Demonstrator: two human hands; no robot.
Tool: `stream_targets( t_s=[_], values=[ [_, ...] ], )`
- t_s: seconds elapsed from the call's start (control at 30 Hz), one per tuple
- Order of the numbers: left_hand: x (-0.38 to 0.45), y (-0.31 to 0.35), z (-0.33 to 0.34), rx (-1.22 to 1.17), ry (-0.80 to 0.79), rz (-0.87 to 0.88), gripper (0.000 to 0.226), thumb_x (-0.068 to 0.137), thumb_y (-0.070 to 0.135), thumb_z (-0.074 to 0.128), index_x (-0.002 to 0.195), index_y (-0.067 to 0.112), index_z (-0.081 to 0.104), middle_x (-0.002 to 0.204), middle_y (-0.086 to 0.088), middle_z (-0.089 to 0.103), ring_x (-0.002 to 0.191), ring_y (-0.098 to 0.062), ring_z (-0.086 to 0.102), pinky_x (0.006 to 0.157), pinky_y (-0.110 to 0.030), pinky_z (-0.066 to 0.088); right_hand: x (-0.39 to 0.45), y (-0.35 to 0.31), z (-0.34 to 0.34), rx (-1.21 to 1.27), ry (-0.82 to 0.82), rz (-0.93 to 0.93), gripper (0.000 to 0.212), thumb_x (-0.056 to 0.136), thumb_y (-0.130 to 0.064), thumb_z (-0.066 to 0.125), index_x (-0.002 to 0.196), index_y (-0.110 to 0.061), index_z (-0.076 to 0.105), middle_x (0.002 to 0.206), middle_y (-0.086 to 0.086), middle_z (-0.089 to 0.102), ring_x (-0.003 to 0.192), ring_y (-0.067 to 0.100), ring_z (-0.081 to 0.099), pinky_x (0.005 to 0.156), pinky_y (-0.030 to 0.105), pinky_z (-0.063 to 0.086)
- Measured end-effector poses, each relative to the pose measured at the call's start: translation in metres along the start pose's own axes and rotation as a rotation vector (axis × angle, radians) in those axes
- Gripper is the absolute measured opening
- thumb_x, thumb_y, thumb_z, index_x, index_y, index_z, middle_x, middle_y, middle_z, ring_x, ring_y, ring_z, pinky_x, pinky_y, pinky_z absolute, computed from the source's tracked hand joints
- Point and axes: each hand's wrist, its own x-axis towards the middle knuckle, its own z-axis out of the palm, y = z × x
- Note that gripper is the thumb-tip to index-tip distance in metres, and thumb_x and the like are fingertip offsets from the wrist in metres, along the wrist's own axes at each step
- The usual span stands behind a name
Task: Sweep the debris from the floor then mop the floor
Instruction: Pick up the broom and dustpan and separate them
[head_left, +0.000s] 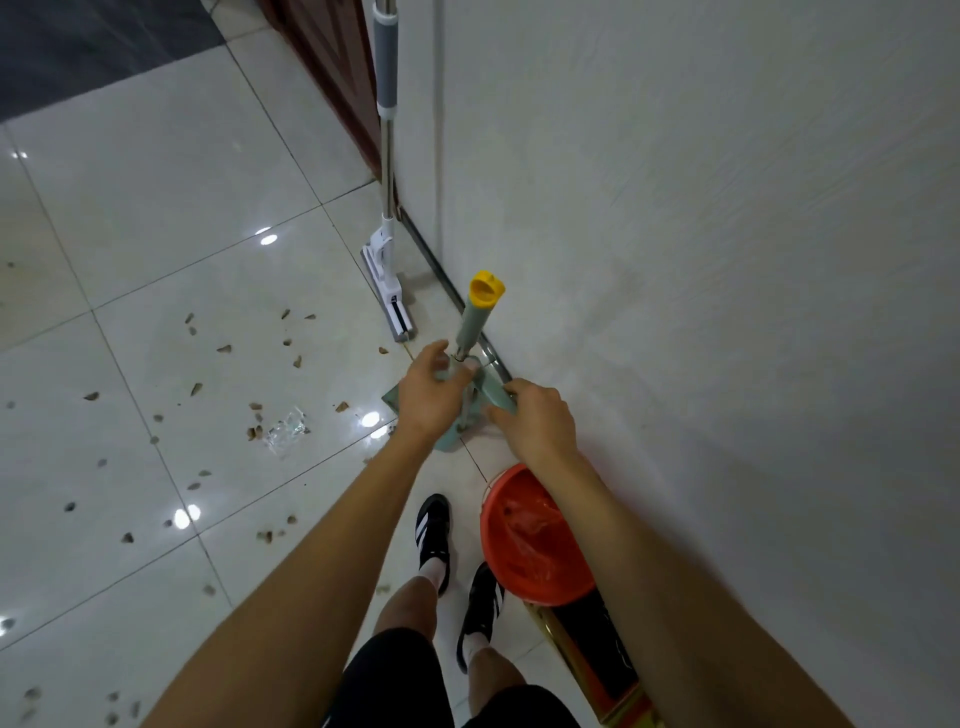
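- Pale-green plastic dustpan set with yellow-capped upright handle (480, 322): against the wall, straight ahead of you; long axis vertical
- Left hand (428, 397): nearer the stem; grip loose, fingers touching it
- Right hand (537, 421): grip pinching the pan's edge

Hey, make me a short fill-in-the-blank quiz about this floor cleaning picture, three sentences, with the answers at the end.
1. The mop leans against the ____.
2. The cap on top of the broom handle is coloured ____.
3. The bucket beside the person's feet is coloured ____.

Both hands, left hand and right hand, are at the green dustpan; debris lies on the floor.

Answers: wall; yellow; red
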Motion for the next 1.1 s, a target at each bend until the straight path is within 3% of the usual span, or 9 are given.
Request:
stream_targets(
  t_s=[0.1,0.27,0.43,0.53,0.6,0.7,0.9,1.0,1.1],
  values=[
    [-0.011,-0.013,0.012,-0.114,-0.029,-0.067,0.04,0.092,0.034,0.066,0.131,0.032,0.055,0.095,0.019,0.064,0.097,-0.011,0.064,0.076,-0.019,0.048,-0.01,0.001,0.007,0.039,0.015,0.025,0.022,0.086,-0.044,0.07,0.094,-0.023,0.068,0.077,-0.01,0.062,0.057,0.0,0.045,0.045,0.014,0.026],
    [-0.015,-0.018,0.018,-0.165,-0.066,-0.125,0.052,0.094,0.026,0.064,0.143,0.028,0.048,0.107,0.006,0.065,0.102,-0.017,0.064,0.093,-0.043,0.055,-0.021,0.009,0.002,0.117,-0.049,-0.008,0.024,0.09,-0.037,0.064,0.107,-0.021,0.07,0.09,-0.003,0.071,0.073,0.013,0.058,0.057,0.024,0.042],
    [-0.023,-0.026,0.02,-0.221,-0.104,-0.144,0.06,0.094,0.022,0.061,0.148,0.036,0.039,0.118,-0.003,0.067,0.105,-0.022,0.066,0.087,-0.045,0.058,-0.031,0.011,-0.002,0.171,-0.154,-0.047,0.034,0.094,-0.022,0.056,0.126,-0.029,0.063,0.092,-0.006,0.068,0.075,0.008,0.059,0.055,0.008,0.037],
    [-0.028,-0.028,0.027,-0.36,-0.134,-0.186,0.074,0.092,0.018,0.065,0.152,0.037,0.025,0.123,-0.006,0.064,0.102,-0.023,0.067,0.068,-0.037,0.062,-0.037,0.008,-0.004,0.206,-0.263,-0.057,0.039,0.096,-0.02,0.049,0.132,-0.029,0.058,0.1,0.001,0.07,0.089,0.02,0.067,0.072,0.03,0.058],
    [-0.03,-0.029,0.03,-0.378,-0.114,-0.173,0.08,0.091,0.015,0.069,0.152,0.033,0.021,0.126,-0.009,0.061,0.106,-0.026,0.065,0.075,-0.045,0.062,-0.039,0.006,-0.007,0.225,-0.317,-0.076,0.041,0.094,-0.018,0.046,0.131,-0.026,0.059,0.108,0.01,0.071,0.096,0.027,0.068,0.086,0.045,0.058],
    [-0.027,-0.034,0.031,-0.358,-0.049,-0.123,0.077,0.089,0.004,0.067,0.15,0.026,0.025,0.126,-0.014,0.058,0.108,-0.027,0.062,0.089,-0.045,0.057,-0.039,0.005,-0.013,0.253,-0.285,-0.083,0.04,0.094,-0.007,0.047,0.127,-0.022,0.066,0.118,0.005,0.071,0.1,0.014,0.064,0.091,0.024,0.054],
    [-0.026,-0.042,0.026,-0.428,-0.043,-0.139,0.071,0.09,-0.003,0.063,0.147,0.027,0.033,0.114,-0.011,0.058,0.08,-0.012,0.063,0.055,-0.014,0.053,-0.026,0.003,-0.029,0.203,-0.049,0.007,0.033,0.099,-0.013,0.047,0.125,-0.022,0.066,0.124,0.0,0.068,0.111,0.016,0.064,0.092,0.023,0.047],
    [-0.03,-0.051,0.022,-0.401,0.007,-0.129,0.06,0.093,0.007,0.063,0.142,0.03,0.037,0.089,0.013,0.064,0.067,0.001,0.066,0.052,-0.014,0.051,-0.028,-0.004,-0.036,0.239,-0.042,-0.048,0.035,0.099,-0.015,0.05,0.129,-0.024,0.063,0.126,-0.004,0.066,0.107,0.009,0.062,0.093,0.023,0.048],
    [-0.035,-0.056,0.019,-0.344,0.036,-0.107,0.056,0.095,0.016,0.061,0.141,0.034,0.035,0.099,0.012,0.064,0.087,-0.013,0.068,0.063,-0.032,0.06,-0.032,-0.015,-0.037,0.298,-0.077,-0.104,0.037,0.097,-0.019,0.056,0.133,-0.027,0.059,0.125,-0.008,0.064,0.098,0.001,0.06,0.083,0.017,0.049]
  ],
)
